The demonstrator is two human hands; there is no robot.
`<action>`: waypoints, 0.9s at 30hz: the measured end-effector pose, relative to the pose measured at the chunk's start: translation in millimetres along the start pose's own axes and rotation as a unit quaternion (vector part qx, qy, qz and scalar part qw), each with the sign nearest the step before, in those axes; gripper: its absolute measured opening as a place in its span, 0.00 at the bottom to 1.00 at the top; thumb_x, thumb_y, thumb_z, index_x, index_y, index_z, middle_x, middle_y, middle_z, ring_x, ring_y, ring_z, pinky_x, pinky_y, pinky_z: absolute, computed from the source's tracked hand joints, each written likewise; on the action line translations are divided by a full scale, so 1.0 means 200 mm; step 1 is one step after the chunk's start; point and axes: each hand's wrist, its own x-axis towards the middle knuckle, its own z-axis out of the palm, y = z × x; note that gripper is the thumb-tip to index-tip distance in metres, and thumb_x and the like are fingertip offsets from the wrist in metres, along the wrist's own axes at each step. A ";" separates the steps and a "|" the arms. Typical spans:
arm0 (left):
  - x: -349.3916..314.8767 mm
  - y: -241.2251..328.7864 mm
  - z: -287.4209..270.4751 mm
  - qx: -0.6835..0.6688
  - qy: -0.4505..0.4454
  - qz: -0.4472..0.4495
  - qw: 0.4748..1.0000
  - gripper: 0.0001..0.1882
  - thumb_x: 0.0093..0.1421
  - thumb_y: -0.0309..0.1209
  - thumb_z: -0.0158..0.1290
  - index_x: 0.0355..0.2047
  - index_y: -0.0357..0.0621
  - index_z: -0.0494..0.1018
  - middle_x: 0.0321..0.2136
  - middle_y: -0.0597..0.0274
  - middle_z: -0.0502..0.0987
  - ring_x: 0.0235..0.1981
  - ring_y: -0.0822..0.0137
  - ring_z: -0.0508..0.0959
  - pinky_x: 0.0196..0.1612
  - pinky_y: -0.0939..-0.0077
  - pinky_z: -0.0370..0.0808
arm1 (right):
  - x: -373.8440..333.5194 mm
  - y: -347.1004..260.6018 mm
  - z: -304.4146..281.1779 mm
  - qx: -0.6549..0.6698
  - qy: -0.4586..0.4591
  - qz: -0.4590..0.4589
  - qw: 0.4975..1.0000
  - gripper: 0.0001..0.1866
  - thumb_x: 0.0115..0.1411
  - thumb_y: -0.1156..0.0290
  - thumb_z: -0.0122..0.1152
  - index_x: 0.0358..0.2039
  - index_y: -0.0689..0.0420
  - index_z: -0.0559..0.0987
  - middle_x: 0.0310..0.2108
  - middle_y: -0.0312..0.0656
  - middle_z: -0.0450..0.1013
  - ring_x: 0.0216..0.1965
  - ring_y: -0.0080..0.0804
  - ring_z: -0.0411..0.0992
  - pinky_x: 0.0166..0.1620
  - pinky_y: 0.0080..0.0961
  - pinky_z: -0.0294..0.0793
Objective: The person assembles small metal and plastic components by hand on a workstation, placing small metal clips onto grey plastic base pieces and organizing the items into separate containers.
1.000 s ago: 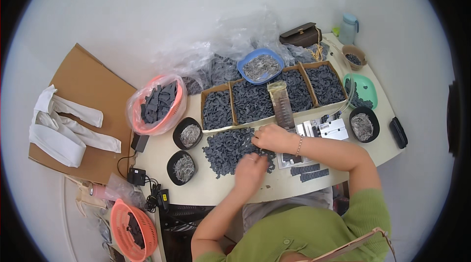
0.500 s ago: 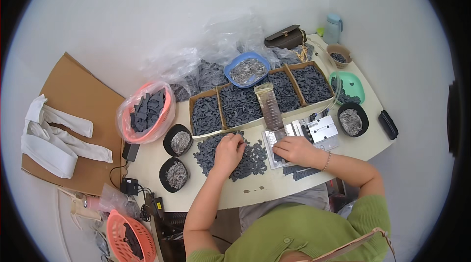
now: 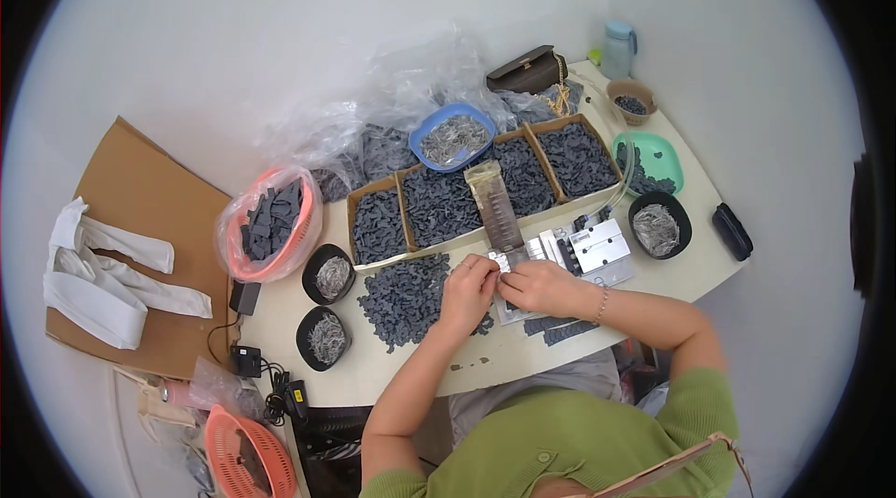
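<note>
My left hand [image 3: 467, 294] and right hand [image 3: 546, 287] meet fingertip to fingertip over the left end of a silver metal fixture with a block-shaped body [image 3: 600, 247], on the cream worktop [image 3: 383, 381]. Fingers on both are curled and drawn together; I cannot tell whether a part is pinched there, since they cover it. A heap of small dark-grey flat pieces [image 3: 397, 302] lies beside my left hand; dark-grey narrow strips [image 3: 565, 331] lie at the fixture's near edge, below my right hand. Handling, in my judgement, calls for steady wrists, light fingertip pressure, squared alignment and stray pieces kept off the fixture.
</note>
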 end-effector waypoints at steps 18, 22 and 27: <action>-0.22 0.06 0.02 0.250 -0.089 0.173 0.949 0.22 0.52 0.25 0.47 0.49 0.33 0.70 0.54 0.45 0.69 0.56 0.52 0.69 0.58 0.60 0.66 | 0.23 0.13 -0.02 0.238 -0.024 0.132 0.962 0.08 0.54 0.70 0.60 0.35 0.56 0.79 0.31 0.43 0.76 0.36 0.42 0.75 0.40 0.36 0.74; -0.27 0.05 -0.05 0.165 -0.061 0.147 0.973 0.18 0.50 0.22 0.51 0.43 0.37 0.74 0.45 0.52 0.74 0.49 0.54 0.73 0.49 0.61 0.70 | 0.38 0.12 0.14 0.171 -0.170 0.114 0.964 0.09 0.53 0.68 0.61 0.33 0.57 0.79 0.32 0.45 0.76 0.38 0.43 0.74 0.41 0.37 0.73; -0.19 -0.08 -0.25 0.169 0.020 0.009 0.985 0.09 0.48 0.21 0.58 0.31 0.40 0.77 0.29 0.57 0.74 0.35 0.55 0.73 0.37 0.62 0.70 | 0.38 0.10 0.26 0.157 -0.117 0.065 0.978 0.08 0.51 0.66 0.63 0.29 0.57 0.78 0.29 0.46 0.75 0.36 0.44 0.75 0.39 0.39 0.73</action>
